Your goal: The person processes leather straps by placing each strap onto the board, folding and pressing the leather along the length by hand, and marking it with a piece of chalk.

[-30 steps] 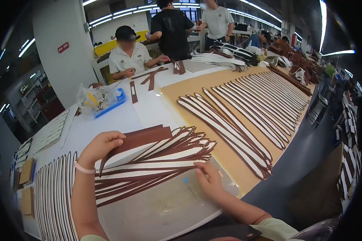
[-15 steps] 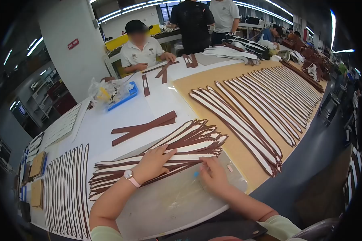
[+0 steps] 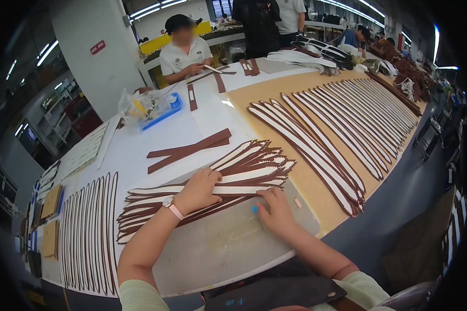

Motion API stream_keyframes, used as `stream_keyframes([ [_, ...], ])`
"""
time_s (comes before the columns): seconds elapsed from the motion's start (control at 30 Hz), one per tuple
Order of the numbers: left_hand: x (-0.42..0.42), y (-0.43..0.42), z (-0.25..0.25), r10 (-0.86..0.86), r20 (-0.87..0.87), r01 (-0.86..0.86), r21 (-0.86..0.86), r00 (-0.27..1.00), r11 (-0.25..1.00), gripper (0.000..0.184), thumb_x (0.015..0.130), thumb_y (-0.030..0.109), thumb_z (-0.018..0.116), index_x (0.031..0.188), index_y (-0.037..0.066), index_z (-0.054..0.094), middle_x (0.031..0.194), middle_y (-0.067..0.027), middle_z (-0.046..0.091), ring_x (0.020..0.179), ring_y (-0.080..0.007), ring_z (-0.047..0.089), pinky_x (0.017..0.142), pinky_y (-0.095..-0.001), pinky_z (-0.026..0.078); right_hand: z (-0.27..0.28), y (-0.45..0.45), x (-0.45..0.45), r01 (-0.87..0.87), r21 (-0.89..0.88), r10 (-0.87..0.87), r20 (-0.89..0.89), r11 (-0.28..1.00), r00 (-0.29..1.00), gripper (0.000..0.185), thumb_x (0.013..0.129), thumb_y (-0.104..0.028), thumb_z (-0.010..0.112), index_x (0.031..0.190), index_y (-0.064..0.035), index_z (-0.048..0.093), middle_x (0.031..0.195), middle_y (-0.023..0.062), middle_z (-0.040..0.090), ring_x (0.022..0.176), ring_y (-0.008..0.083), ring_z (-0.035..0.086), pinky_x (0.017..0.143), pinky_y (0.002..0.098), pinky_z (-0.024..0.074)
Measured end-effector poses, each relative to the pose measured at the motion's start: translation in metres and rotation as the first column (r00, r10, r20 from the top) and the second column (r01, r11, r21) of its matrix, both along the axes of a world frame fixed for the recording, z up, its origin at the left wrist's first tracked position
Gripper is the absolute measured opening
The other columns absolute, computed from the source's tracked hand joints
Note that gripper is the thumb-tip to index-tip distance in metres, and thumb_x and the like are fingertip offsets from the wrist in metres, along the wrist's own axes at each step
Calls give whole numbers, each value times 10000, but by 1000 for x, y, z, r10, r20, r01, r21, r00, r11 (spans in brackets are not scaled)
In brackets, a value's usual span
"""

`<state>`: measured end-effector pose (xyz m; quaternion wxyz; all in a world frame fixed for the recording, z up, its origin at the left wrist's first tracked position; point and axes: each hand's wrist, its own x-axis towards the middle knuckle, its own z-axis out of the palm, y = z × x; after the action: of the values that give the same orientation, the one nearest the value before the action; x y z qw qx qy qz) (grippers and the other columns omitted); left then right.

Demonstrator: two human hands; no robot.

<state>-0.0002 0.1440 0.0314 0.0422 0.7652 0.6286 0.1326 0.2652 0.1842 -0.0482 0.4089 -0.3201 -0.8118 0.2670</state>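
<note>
A pile of brown and white strips (image 3: 244, 176) with zigzag ends lies in front of me, partly on a grey translucent board (image 3: 218, 259). My left hand (image 3: 200, 191), with a watch at the wrist, rests on the middle of the pile, its fingers at a strip's edge. At the pile's right end, my right hand (image 3: 275, 207) touches the near edge of a strip with its fingertips; the thumb stands apart from them. Two plain brown strips (image 3: 192, 150) lie crossed just beyond the pile.
Rows of strips lie on the tan board (image 3: 238, 98) at the right and at the left (image 3: 91, 233). A blue tray (image 3: 163, 114) with a plastic bag stands behind. A seated person (image 3: 184, 52) works across the table; others stand farther back.
My left hand has let go of the brown strips, which now lie crossed beyond the pile, and has come down onto the pile. The seated person now holds a white strip.
</note>
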Motion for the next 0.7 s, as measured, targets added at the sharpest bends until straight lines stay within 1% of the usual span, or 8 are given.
stream_keyframes([
  [0.13, 11, -11, 31, 21, 12, -22, 76, 1000, 997, 416, 804, 198, 818, 1148, 44, 641, 1123, -156, 575, 998, -345, 617, 864, -428, 522, -5, 4, 0, -6, 92, 6, 8, 996, 1000, 356, 916, -121, 695, 1254, -20, 648, 1074, 145, 615, 1020, 318, 615, 909, 413, 497],
  [0.23, 33, -32, 61, -65, -53, 73, 183, 996, 980, 421, 795, 211, 819, 1142, 48, 644, 1043, -123, 605, 897, -329, 640, 775, -432, 521, 18, -2, 5, -219, -405, 193, -105, 888, 976, 404, 968, -206, 698, 1335, -56, 626, 1041, 87, 621, 939, 220, 627, 876, 371, 502],
  [0.3, 50, -56, 75, -169, -158, 201, 210, 973, 957, 432, 772, 212, 824, 1133, 56, 647, 973, -91, 624, 836, -309, 644, 723, -432, 512, 1, 6, 4, -627, -566, 247, -605, 535, 757, 456, 987, -232, 696, 1403, -84, 582, 1026, 53, 618, 883, 166, 602, 818, 341, 495],
  [0.33, 57, -70, 80, -185, -203, 227, 208, 961, 951, 456, 754, 207, 826, 1149, 61, 652, 946, -74, 625, 824, -290, 641, 705, -425, 506, 0, 8, 4, -799, -511, 164, -801, 316, 576, 484, 997, -245, 695, 1437, -98, 560, 1018, 36, 616, 855, 139, 589, 788, 326, 492],
  [0.43, 68, -114, 96, -181, -332, 262, 218, 926, 940, 535, 703, 194, 831, 1197, 73, 667, 895, -38, 622, 787, -240, 626, 666, -404, 489, 24, -4, 23, -955, -289, -79, -956, 64, 284, 366, 1029, -268, 657, 1335, -76, 596, 934, 9, 646, 745, 130, 578, 719, 302, 468],
  [0.57, 67, -170, 122, -35, -419, 155, 257, 907, 954, 637, 656, 175, 837, 1271, 102, 688, 889, -24, 605, 741, -221, 585, 647, -383, 454, 36, -17, 43, -868, -442, -37, -894, 226, 446, 251, 1012, -191, 669, 1229, -72, 624, 865, -1, 653, 709, 109, 555, 647, 282, 437],
  [0.63, 60, -193, 131, 125, -407, 29, 351, 905, 936, 567, 664, 128, 813, 1223, 133, 719, 837, -5, 567, 690, -195, 556, 594, -355, 416, 47, -18, 56, -789, -545, -75, -833, 282, 548, 182, 1008, -155, 666, 1170, -76, 640, 865, -7, 658, 687, 107, 545, 622, 284, 434],
  [0.7, 53, -215, 131, 236, -389, -86, 365, 890, 927, 565, 644, 182, 846, 1193, 115, 728, 826, -25, 578, 708, -226, 570, 624, -381, 430, 29, -10, 75, -602, -719, -21, -647, 348, 762, 251, 979, -151, 703, 1201, -67, 622, 899, 6, 674, 669, 96, 551, 601, 282, 437],
])
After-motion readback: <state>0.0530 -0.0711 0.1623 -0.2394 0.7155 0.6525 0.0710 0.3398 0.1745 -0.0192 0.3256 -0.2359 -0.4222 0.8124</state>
